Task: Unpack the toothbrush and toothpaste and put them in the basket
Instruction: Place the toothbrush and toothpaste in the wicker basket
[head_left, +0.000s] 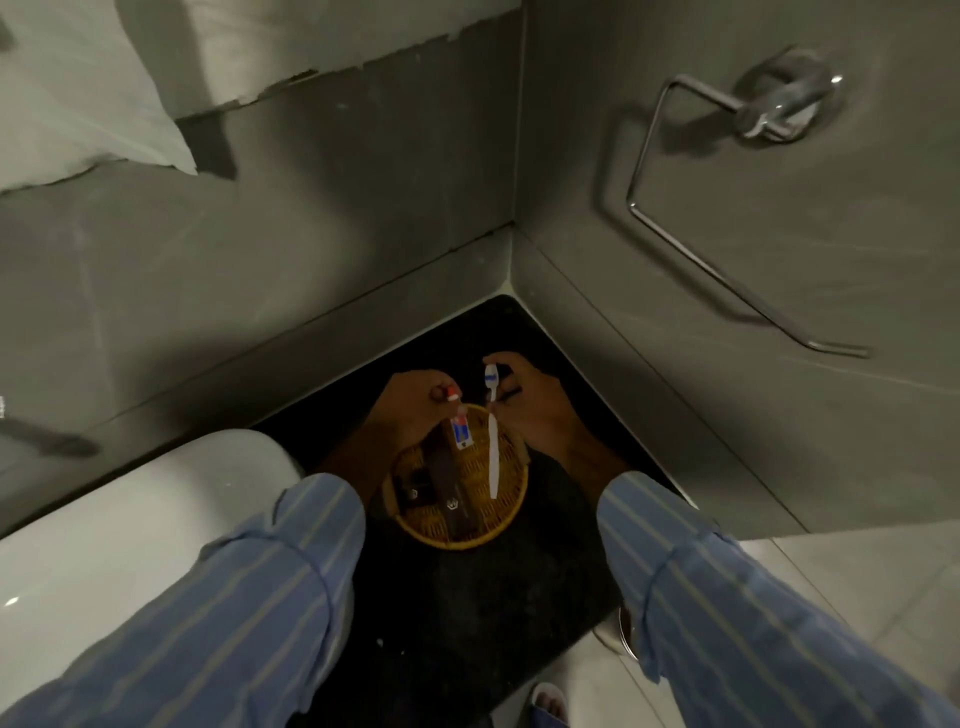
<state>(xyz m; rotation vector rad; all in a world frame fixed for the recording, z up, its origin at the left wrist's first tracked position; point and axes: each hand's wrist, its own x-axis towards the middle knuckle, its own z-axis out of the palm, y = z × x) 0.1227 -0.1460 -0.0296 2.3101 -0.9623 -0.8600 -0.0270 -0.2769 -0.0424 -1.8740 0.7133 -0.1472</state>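
A round woven basket (506, 514) sits on a black counter in the corner. My left hand (415, 405) pinches the red cap end of a small toothpaste tube (460, 428), which hangs down over the basket's far rim. My right hand (530, 400) grips the head end of a white toothbrush (493, 452), whose handle points down into the basket. Both items are out of any packaging. Dark sachets (447, 488) lie inside the basket on its left side.
A white basin (130, 519) stands to the left of the black counter (467, 597). Grey tiled walls meet in a corner behind the basket. A chrome towel ring (727, 208) hangs on the right wall. Striped blue sleeves cover both forearms.
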